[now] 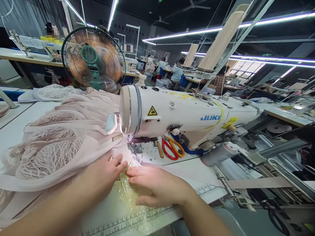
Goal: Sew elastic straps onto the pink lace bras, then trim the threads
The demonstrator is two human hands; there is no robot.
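Note:
Pale pink lace fabric [73, 144] lies in a heap on the left of the table, and its edge runs under the presser foot of the white JUKI sewing machine [157, 111]. Just in front of the needle area, my left hand [108, 172] has its fingers bent onto the fabric edge; its thumb is partly hidden. My right hand [157, 185] rests beside it, fingers stretched out and thumb apart, over crinkled yellowish see-through film [131, 193] on the table. The two hands' fingertips nearly meet. A light pink band [187, 172] runs off to the right past my right hand.
Red-handled and orange-handled scissors [173, 147] lie on the machine bed beside a small wooden stick [159, 149]. A grey thread cone [220, 154] lies to the right. Ruler markings [133, 218] cross the table's front. Behind stands a large fan [93, 59]; other people sit at machines farther back.

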